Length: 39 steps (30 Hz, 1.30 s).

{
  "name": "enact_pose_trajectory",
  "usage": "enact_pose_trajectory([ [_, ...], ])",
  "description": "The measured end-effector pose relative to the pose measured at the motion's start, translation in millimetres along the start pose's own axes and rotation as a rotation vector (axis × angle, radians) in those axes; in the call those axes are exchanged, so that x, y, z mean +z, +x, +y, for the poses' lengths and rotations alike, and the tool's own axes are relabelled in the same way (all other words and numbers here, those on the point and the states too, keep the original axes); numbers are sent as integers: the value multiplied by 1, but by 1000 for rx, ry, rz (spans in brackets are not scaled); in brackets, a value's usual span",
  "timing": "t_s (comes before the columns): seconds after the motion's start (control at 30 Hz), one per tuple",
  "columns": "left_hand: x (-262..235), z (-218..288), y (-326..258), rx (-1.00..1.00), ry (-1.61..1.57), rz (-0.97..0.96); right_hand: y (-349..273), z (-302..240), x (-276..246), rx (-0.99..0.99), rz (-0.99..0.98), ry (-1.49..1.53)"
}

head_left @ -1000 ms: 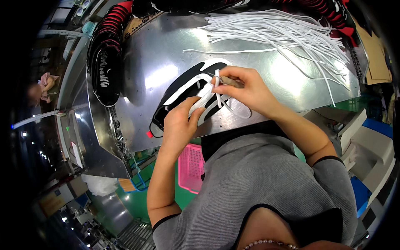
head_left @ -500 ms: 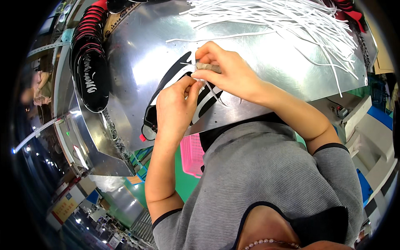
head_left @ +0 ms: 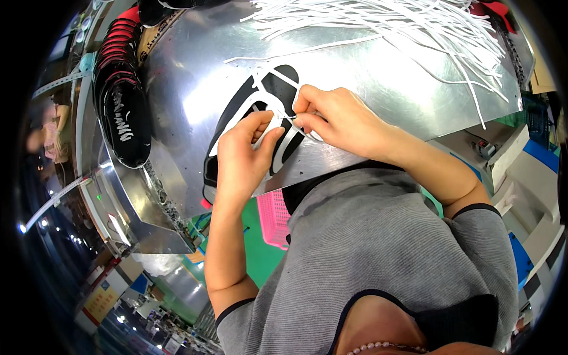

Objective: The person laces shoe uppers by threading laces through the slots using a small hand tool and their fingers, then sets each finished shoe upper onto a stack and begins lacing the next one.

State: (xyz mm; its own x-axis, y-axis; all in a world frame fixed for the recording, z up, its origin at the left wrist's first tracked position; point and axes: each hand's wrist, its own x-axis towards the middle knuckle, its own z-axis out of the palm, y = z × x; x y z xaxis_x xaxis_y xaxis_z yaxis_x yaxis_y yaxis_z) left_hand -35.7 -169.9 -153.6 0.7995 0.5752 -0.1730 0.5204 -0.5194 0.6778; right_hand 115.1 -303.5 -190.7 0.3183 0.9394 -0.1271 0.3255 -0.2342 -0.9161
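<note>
A black shoe with white stripes (head_left: 286, 89) lies aslant on the metal table, its toe pointing away from me. White lace (head_left: 258, 80) crosses its front and loops over the opening. My left hand (head_left: 244, 155) is closed at the opening, thumb and forefinger gripping the shoe's edge beside the lace. Just right of it, my right hand (head_left: 340, 120) is closed in a pinch. A thin metal hook tool (head_left: 288, 117) shows between the two hands; its handle is hidden in my right fingers. Part of the lace hangs below those fingers.
A pile of loose white laces (head_left: 384, 23) covers the far right of the metal table (head_left: 195, 65). Nested black and red shoes (head_left: 124, 112) line the left edge. Under the near edge sits a pink basket (head_left: 273, 219). Further machinery and goods stand at lower left.
The shoe has turned so its front and crossed lace show more. My right hand has moved down and right, and the tool's wrapped handle has gone out of sight. My left fingers have spread slightly.
</note>
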Motion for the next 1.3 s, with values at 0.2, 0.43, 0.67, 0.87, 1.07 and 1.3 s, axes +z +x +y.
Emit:
enact_pose_trajectory([
  [0.2,12,3,-9,252,146,50,18,-19,18,74,-49,-268],
  [0.43,-4,-7,-36,391,237,209,-27,-11,-48,105,-240,-108],
  [0.67,-5,-4,-52,392,292,103,9,-2,-31,79,61,223],
  [0.87,-32,-9,-44,-550,-608,-386,3,-15,-7,31,125,129],
  [1.07,-19,-38,-25,-342,-745,-16,1,-14,-2,165,124,285],
  [1.3,-27,-42,-16,-348,-687,-143,1,-11,-1,369,95,402],
])
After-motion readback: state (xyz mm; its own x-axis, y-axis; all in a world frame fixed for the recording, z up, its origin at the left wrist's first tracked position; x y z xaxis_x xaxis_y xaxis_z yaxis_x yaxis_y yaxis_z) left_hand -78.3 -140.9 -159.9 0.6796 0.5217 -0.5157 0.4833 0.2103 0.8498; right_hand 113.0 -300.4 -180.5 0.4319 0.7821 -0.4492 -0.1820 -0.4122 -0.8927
